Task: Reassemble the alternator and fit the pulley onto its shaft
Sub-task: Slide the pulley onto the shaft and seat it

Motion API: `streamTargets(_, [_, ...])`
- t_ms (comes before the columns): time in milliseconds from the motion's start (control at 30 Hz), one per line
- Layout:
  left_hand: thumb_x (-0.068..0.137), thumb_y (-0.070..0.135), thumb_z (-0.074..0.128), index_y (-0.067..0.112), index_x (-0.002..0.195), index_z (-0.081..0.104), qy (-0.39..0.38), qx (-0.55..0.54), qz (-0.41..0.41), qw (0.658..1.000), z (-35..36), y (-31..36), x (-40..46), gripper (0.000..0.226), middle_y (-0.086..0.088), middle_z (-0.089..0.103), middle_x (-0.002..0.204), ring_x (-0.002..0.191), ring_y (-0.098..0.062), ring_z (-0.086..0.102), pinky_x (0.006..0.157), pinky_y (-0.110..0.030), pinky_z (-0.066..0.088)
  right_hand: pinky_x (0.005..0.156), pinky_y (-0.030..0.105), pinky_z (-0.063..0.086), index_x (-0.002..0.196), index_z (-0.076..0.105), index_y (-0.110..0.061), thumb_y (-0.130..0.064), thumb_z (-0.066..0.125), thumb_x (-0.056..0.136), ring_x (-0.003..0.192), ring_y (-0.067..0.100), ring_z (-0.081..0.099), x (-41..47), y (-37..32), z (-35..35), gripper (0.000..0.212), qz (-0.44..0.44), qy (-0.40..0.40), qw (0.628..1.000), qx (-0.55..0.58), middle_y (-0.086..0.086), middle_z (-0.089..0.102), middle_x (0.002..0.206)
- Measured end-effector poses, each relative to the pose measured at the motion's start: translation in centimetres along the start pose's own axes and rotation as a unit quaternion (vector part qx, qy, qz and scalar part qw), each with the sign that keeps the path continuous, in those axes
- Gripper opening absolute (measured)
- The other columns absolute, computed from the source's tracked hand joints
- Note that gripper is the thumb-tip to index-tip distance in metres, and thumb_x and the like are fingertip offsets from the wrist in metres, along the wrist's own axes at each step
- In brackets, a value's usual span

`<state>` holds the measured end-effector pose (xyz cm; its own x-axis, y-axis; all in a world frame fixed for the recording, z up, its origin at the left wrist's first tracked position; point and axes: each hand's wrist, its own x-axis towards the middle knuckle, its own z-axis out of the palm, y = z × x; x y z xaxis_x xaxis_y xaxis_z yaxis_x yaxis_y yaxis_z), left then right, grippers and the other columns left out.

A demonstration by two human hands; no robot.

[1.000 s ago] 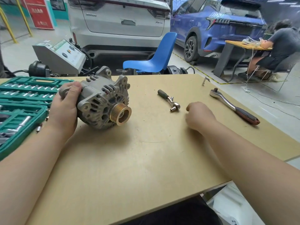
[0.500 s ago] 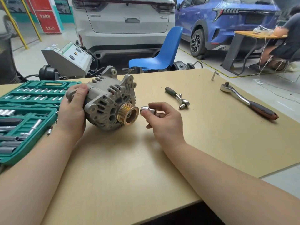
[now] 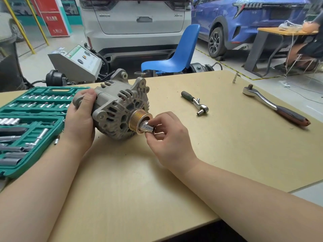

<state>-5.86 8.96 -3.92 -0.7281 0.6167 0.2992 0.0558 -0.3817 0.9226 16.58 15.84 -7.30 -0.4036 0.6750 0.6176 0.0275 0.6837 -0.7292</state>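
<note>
A pale wooden table [image 3: 174, 172] fills the lower and middle part of the frame, its top bare and lightly scuffed. Left of centre the grey alternator [image 3: 120, 105] rests on the table, tilted, with its brass-coloured pulley [image 3: 137, 119] facing the lower right. The left hand [image 3: 80, 119] grips the rear of the alternator, thumb curled over the top. The right hand [image 3: 167, 137] pinches a shiny socket [image 3: 146, 128] between thumb and fingertips, its end set into the mouth of the pulley. At the left edge lies an open green tool case [image 3: 35, 119] with rows of sockets and bits; one loose bit [image 3: 56, 142] lies just beside its right rim. Right of centre on the table is a small ratchet [image 3: 195, 102] with a dark green handle, and near the right edge a long ratchet [image 3: 272, 105] with a red and black grip; a small metal piece [image 3: 234, 78] stands near the far edge. Behind the table, a blue plastic chair [image 3: 174, 56] stands on a grey workshop floor beside a grey machine [image 3: 76, 62]. A white car [image 3: 136, 23] and a blue car [image 3: 244, 20] are parked across the top of the frame. At the upper right another person [image 3: 309, 46] sits at a second table [image 3: 272, 32].
</note>
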Motion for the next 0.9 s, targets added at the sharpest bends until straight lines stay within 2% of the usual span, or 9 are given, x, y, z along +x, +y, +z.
streamTargets(67, [0.110,0.029,0.059,-0.004,0.137,0.061,0.000,0.000,0.006,1.000,-0.01,0.04,0.01,0.043,0.007,0.078,0.099,0.096,-0.008,0.073,0.084,-0.020,0.058,0.067,0.025,0.061,0.098,0.068,-0.008,0.001,0.078,0.082,0.078,0.016,0.068,0.09,-0.01,0.32,0.021,-0.011,0.013,1.000,-0.024,0.003,0.061,0.100])
streamTargets(133, [0.109,0.030,0.060,-0.005,0.139,0.059,-0.005,-0.017,-0.003,1.000,0.01,0.08,-0.02,0.047,-0.002,0.075,0.109,0.105,-0.017,0.071,0.092,-0.027,0.059,0.068,0.029,0.060,0.098,0.068,-0.008,-0.001,0.078,0.082,0.077,0.017,0.067,0.17,-0.06,0.43,0.020,-0.011,0.021,0.999,-0.038,0.003,0.061,0.099])
streamTargets(233, [0.106,0.032,0.063,0.007,0.129,0.068,0.001,-0.029,-0.022,0.999,-0.04,0.17,-0.06,0.034,-0.004,0.075,0.113,0.108,-0.019,0.071,0.097,-0.031,0.058,0.068,0.038,0.060,0.096,0.069,-0.006,-0.002,0.081,0.081,0.074,0.019,0.066,0.21,-0.29,0.44,0.019,-0.031,0.034,0.998,-0.051,0.005,0.061,0.096])
streamTargets(300, [0.105,0.034,0.065,0.013,0.125,0.070,0.004,-0.034,-0.027,0.999,0.00,0.18,-0.14,0.029,-0.002,0.077,0.111,0.107,-0.019,0.072,0.096,-0.032,0.058,0.066,0.041,0.060,0.095,0.071,-0.002,-0.002,0.084,0.080,0.070,0.022,0.065,0.15,-0.59,0.53,0.019,-0.057,0.041,0.996,-0.051,0.008,0.061,0.094])
streamTargets(433, [0.105,0.034,0.064,0.002,0.134,0.065,0.009,-0.022,-0.016,1.000,0.04,0.22,-0.16,0.042,0.002,0.078,0.109,0.102,-0.011,0.074,0.089,-0.025,0.059,0.065,0.044,0.060,0.094,0.071,0.001,0.000,0.084,0.080,0.067,0.023,0.064,0.09,-0.82,0.61,0.019,-0.072,0.042,0.995,-0.053,0.011,0.060,0.092])
streamTargets(533, [0.102,0.037,0.067,0.001,0.140,0.063,0.007,-0.030,-0.022,0.999,-0.03,0.15,-0.06,0.052,-0.004,0.076,0.118,0.109,-0.016,0.073,0.090,-0.028,0.059,0.067,0.045,0.060,0.095,0.071,0.001,0.000,0.084,0.081,0.068,0.025,0.064,0.01,-0.84,0.60,0.019,-0.063,0.038,0.996,-0.052,0.012,0.060,0.092])
streamTargets(733, [0.107,0.033,0.065,0.000,0.138,0.063,0.002,-0.027,-0.016,1.000,-0.03,-0.02,0.03,0.046,-0.004,0.076,0.117,0.109,-0.017,0.072,0.094,-0.029,0.059,0.074,0.045,0.057,0.093,0.072,-0.010,-0.016,0.086,0.082,0.076,0.021,0.067,0.37,-0.46,0.78,0.018,0.018,0.035,0.998,-0.041,0.003,0.067,0.087])
streamTargets(900, [0.107,0.032,0.064,0.000,0.139,0.063,0.007,-0.032,-0.018,0.999,0.01,-0.05,-0.04,0.045,-0.005,0.077,0.117,0.109,-0.017,0.073,0.093,-0.029,0.060,0.072,0.044,0.058,0.094,0.067,-0.019,-0.028,0.079,0.090,0.074,0.018,0.069,0.42,-0.42,0.67,0.016,0.061,0.007,0.998,-0.003,-0.003,0.071,0.081])
